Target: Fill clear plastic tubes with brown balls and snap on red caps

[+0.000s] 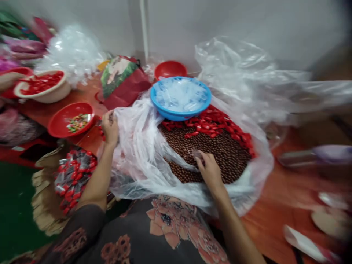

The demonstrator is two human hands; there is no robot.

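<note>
The right hand [210, 172] pinches a small clear packet [197, 154] just above the brown round sweets [209, 154] in the clear plastic sack [143, 172], while the left hand [110, 128] curls at the sack's left edge, its hold hidden.

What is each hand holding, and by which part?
The right hand pinches a small clear piece, part unclear; the left hand holds something too small to tell.

2 hands [110, 128] [210, 172] in plastic bag [143, 165]
</note>
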